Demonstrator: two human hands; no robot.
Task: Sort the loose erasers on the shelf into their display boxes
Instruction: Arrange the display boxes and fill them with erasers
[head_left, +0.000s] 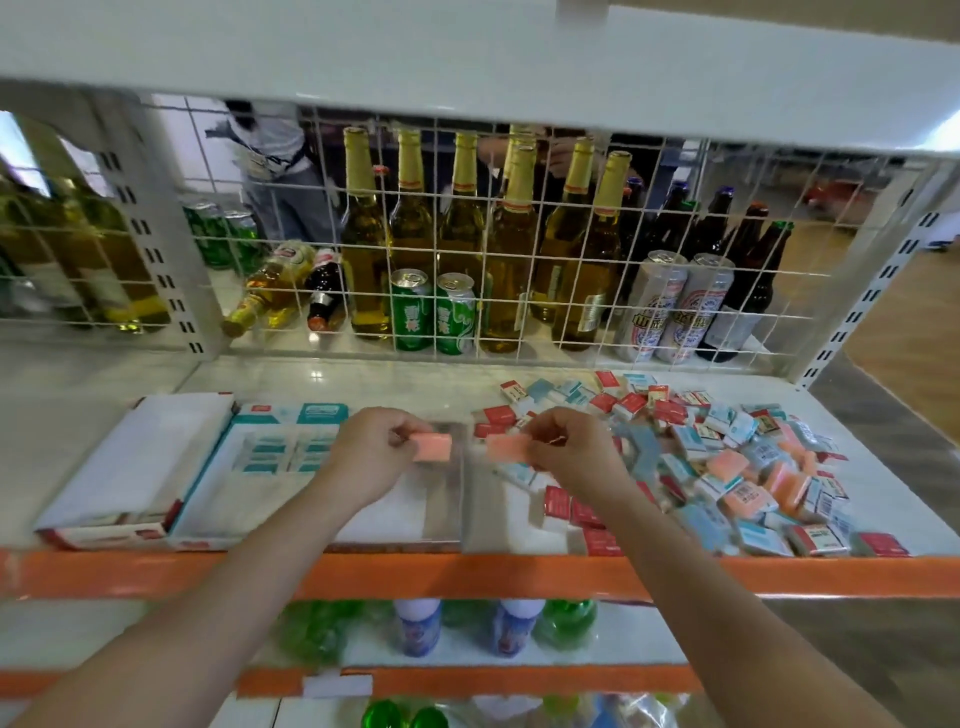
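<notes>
- Erasers (737, 467): big loose pile on right of shelf (883, 499), barely dented.
- Left hand (366, 457) fingers pinch one pink eraser (432, 448); right hand (569, 449) fingers pinch another (506, 447), both over the clear box (441, 499).
- Teal display box (270, 462) partly filled; white box (135, 462) beside it looks near empty.
- Judgement: early stage, most sorting left.

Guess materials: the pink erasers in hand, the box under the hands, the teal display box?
Pink erasers: matte rubber or vinyl probably; flat colour, no glare, though blurred. Clear box: looks like glossy transparent plastic; the shelf shows through its walls. Teal display box: seemingly printed cardboard, with folded walls and a flap.
</notes>
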